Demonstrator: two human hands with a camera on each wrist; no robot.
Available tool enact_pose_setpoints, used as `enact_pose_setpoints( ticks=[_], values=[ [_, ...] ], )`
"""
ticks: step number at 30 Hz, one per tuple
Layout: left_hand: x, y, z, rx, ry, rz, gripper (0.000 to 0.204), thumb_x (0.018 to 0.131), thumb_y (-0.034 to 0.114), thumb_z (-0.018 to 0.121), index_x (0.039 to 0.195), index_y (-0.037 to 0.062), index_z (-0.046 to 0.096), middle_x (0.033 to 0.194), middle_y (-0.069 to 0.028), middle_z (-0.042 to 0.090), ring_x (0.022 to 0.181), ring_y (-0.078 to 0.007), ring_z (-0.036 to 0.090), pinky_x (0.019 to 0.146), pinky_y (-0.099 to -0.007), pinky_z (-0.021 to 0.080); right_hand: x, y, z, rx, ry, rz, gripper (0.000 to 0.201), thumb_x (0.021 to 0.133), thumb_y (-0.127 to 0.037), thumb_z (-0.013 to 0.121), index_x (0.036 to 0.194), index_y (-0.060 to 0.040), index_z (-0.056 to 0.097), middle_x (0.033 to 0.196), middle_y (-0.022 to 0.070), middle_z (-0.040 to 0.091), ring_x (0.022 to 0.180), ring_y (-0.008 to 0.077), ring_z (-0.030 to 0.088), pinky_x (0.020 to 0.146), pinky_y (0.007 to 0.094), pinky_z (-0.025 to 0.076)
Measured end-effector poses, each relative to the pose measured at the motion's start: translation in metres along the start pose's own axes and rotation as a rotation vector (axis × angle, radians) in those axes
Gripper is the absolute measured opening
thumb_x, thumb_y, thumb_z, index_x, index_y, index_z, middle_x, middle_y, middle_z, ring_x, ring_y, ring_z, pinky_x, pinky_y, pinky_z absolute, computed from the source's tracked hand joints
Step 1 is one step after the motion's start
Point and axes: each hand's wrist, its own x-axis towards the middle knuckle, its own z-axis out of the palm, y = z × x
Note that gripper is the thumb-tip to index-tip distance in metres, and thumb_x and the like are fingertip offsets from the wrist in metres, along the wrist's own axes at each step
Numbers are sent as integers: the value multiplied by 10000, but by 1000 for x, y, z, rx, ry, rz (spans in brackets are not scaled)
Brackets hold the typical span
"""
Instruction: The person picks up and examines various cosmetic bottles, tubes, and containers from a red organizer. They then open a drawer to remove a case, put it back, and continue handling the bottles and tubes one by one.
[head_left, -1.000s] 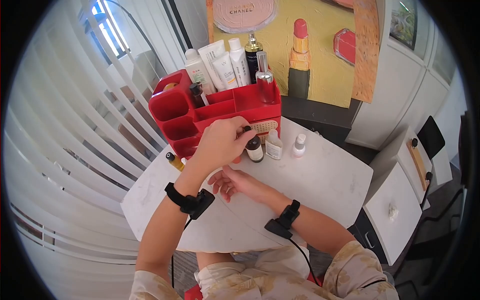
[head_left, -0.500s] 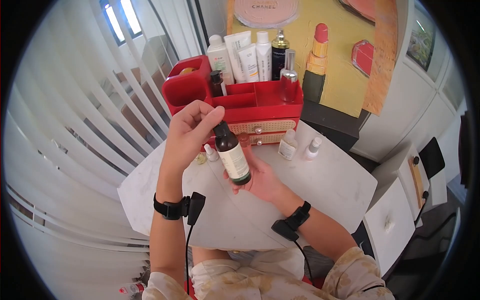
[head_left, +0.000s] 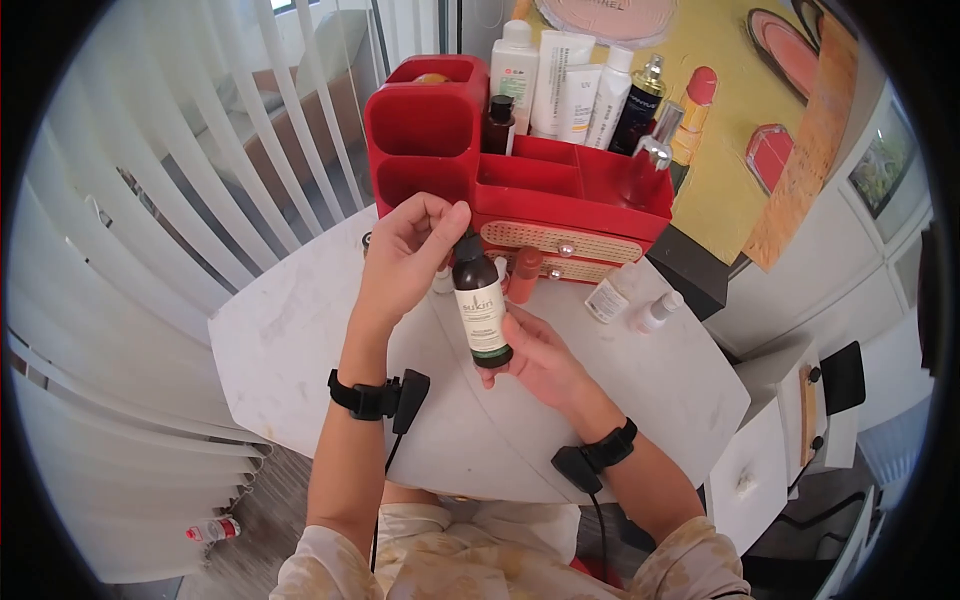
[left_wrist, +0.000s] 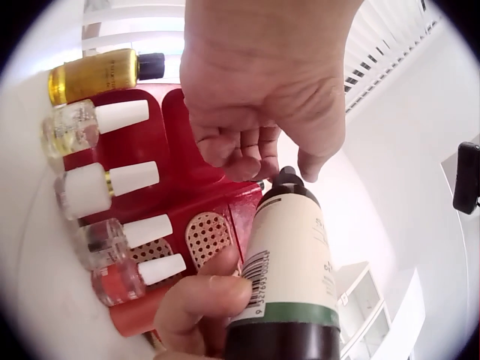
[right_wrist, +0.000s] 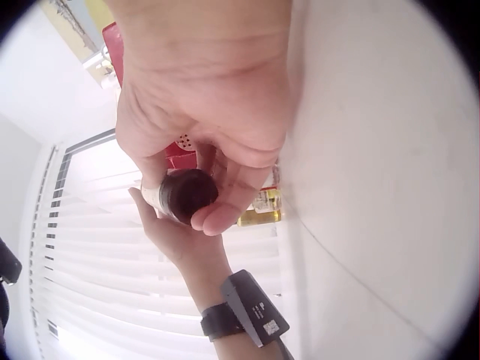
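Observation:
Both hands hold a dark brown bottle [head_left: 481,310] with a cream label and a green band near its base, raised over the table and tilted slightly. My left hand [head_left: 405,262] pinches its black cap between thumb and fingers. The right hand [head_left: 545,362] grips the lower part, thumb on the label side. From the left wrist, the barcode side of the label [left_wrist: 289,247] faces the camera, with the right hand's fingers [left_wrist: 206,300] curled against it. The right wrist view shows the dark bottom of the bottle [right_wrist: 191,196] between thumb and fingers.
Behind stands a red organizer [head_left: 625,215] with two drawers, bearing tubes and bottles. Small white-capped bottles [left_wrist: 86,191] and a yellow bottle [left_wrist: 97,75] line its front. A clear bottle [head_left: 608,297] and another small bottle [head_left: 657,312] stand to the right on the white table [head_left: 290,330].
The brown bottle has been lifted off the table into both hands. Its label has since turned toward the head camera. The head view has shifted, so the organizer appears further right.

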Motion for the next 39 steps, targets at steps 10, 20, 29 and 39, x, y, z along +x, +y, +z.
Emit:
enact_pose_setpoints(
  ticks=[10, 20, 29, 39],
  values=[
    [-5, -9, -2, -37, -65, -48, 313, 1062, 324, 570, 1052, 52, 726, 803, 47, 653, 669, -20, 519, 575, -203, 381, 3, 0, 3, -42, 37, 20, 485, 1099, -403, 428, 1428, -50, 477, 1238, 147, 672, 828, 188, 667, 721, 340, 549],
    [-1, -22, -5, -76, -28, -66, 299, 1033, 321, 619, 995, 53, 746, 767, 45, 630, 656, -26, 511, 571, -202, 370, 4, 3, 0, -103, 70, 27, 480, 1104, -382, 400, 1414, -21, 463, 1290, 223, 634, 840, 200, 679, 709, 334, 573],
    [-2, -23, -7, -98, -27, -35, 278, 1006, 288, 654, 1005, 31, 758, 787, 26, 676, 655, -37, 529, 589, -209, 402, 4, -1, 10, -141, 87, 12, 453, 1068, -359, 539, 1384, -37, 497, 1202, 121, 670, 841, 155, 655, 713, 324, 555],
    [-3, -20, -12, -151, -24, -74, 340, 1009, 333, 616, 1008, 35, 779, 870, -23, 745, 754, -87, 643, 665, -242, 457, 3, 2, 2, -171, 102, 32, 403, 1054, -346, 577, 1314, -41, 538, 1027, 53, 646, 839, 133, 650, 706, 317, 561]
  ],
)
